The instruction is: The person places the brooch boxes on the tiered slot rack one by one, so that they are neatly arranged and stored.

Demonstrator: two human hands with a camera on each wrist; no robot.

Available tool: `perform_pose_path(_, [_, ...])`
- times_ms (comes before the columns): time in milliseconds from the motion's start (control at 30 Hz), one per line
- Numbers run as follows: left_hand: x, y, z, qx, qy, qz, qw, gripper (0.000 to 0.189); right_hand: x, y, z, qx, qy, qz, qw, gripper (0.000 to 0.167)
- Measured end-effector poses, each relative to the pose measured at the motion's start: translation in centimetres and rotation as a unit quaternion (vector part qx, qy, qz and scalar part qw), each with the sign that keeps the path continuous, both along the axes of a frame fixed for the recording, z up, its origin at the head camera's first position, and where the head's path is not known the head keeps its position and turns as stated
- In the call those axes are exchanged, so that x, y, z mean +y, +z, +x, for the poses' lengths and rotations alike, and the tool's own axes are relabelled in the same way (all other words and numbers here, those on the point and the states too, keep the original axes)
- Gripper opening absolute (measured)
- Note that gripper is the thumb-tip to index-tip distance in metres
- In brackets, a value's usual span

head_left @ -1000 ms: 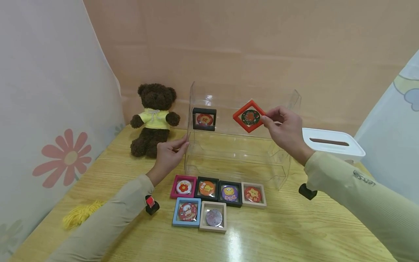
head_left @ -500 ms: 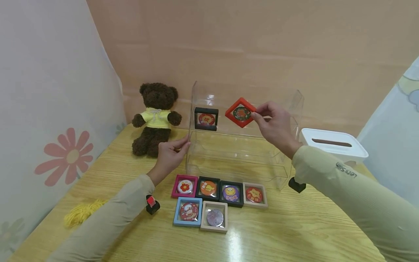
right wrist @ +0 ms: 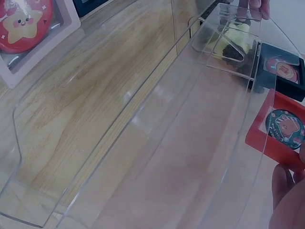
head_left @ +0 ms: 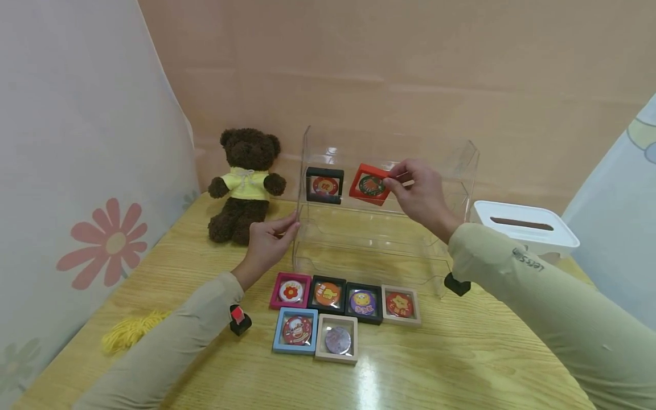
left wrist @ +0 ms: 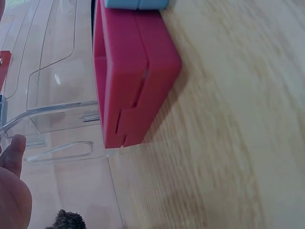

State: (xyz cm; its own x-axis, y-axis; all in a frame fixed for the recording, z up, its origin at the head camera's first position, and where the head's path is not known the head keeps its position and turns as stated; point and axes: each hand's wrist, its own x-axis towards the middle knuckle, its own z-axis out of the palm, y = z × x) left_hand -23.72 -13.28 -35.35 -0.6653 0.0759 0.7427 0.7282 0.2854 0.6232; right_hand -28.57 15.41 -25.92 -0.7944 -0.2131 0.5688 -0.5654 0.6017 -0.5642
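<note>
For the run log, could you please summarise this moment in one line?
right hand: holds red square frame at clear acrylic shelf top | left hand: touches shelf edge

Red frame [head_left: 370,184] now leftward, squared up beside black frame [head_left: 324,185].

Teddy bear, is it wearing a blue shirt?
No, the teddy bear beside the clear shelf wears a yellow shirt.

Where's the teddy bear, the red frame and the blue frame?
teddy bear [head_left: 246,188], head view, yellow shirt
red frame [head_left: 357,177], head view, left edge
blue frame [head_left: 279,332], head view, left edge
</note>
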Motion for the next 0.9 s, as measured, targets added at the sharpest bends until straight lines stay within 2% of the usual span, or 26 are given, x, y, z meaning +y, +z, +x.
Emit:
perform_pose_path(533, [0.1,0.1,0.4,0.001,0.002,-0.001,1.0,0.02,-1.0,-0.1,-0.1,0.011,0.01,0.04,0.9991,0.011])
perform_pose_path(900, [0.1,0.2,0.6,-0.003,0.004,-0.009,0.9999,0.02,-1.4,-0.3,-0.3,0.016,0.018,0.042,0.9988,0.012])
